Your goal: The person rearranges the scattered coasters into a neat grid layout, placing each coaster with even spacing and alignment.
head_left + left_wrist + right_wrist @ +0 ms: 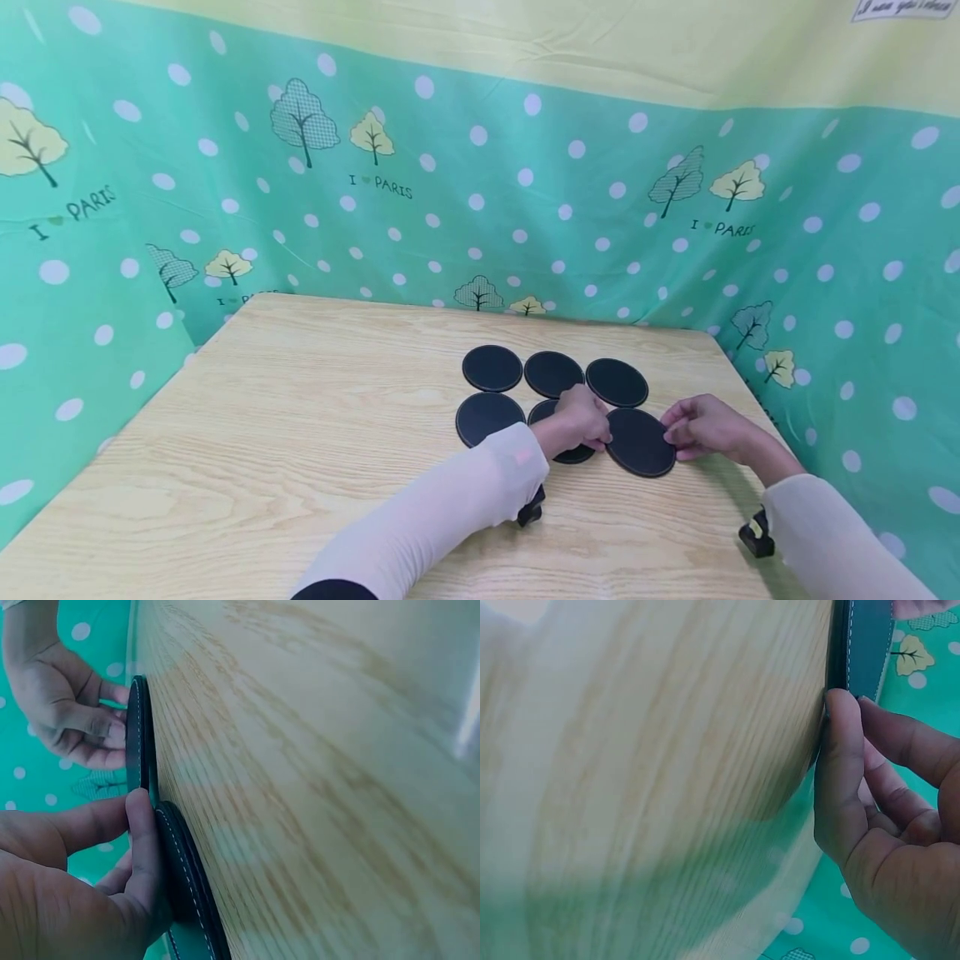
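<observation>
A black round coaster (641, 442) with a stitched rim lies at the front right of two rows of three. My left hand (576, 417) pinches its left edge between thumb and fingers, reaching over the front middle coaster (576, 455) and partly hiding it. On the opposite edge, my right hand (708, 429) has thumb and fingertips pinching the rim. The left wrist view shows the held coaster (138, 735) edge-on, with a second coaster (184, 877) close by under the left hand. Pale stitching runs along the coaster's rim (868, 652) in the right wrist view.
Behind are the back-row coasters, at left (492, 368), middle (553, 374) and right (617, 382). The front left coaster (489, 417) is beside my left sleeve (450, 508). A wooden table (300, 417) carries them all, with a green dotted curtain (420, 217) around it.
</observation>
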Demonstrator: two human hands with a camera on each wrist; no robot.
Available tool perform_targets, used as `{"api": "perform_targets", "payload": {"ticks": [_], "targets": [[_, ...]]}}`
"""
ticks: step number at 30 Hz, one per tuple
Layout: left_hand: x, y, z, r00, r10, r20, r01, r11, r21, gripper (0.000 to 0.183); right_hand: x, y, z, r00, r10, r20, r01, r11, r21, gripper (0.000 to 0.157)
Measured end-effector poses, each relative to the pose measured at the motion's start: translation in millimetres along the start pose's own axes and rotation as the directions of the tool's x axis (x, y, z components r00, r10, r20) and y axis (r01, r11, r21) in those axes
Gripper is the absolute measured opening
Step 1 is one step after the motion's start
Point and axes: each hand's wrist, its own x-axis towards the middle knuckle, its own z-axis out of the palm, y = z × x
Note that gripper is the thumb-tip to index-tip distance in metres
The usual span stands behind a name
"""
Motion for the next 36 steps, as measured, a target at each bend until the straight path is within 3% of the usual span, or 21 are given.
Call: {"api": "perform_targets", "payload": {"ticks": [7,15,25,29,36], "targets": [[-0.3,0.1,3.3,1.000,0.019,-0.020,-0.017,0.997,0.078,0.031,2.4,1.9,-0.8,1.000,0.005,-0.011,-0.005,1.000,0.000,0.021],[1.3,-1.2,6.7,1.000,0.016,-0.016,-0.014,0.994,0.104,0.031,3.7,2.7,-0.4,1.000,0.014,-0.024,-0.015,1.000,-0.013,0.021],[5.4,-3.7,7.9,0.999,0.052,0.002,-0.051,0.963,0.265,0.030,3.9,1.2,1.5,1.000,-0.004,-0.025,0.004,1.000,-0.023,0.021],[6.5,-4.4,5.7,0.999,0.049,0.015,-0.051,0.972,0.230,0.031,4.9,1.4,2.5,1.000,-0.007,-0.030,0.006,1.000,-0.031,0.020],[3.3,-6.1,0.1,0.999,0.021,0.034,-0.023,0.998,0.063,0.034,4.7,-0.6,3.4,0.999,-0.003,-0.041,0.001,0.999,-0.051,0.020]]}}
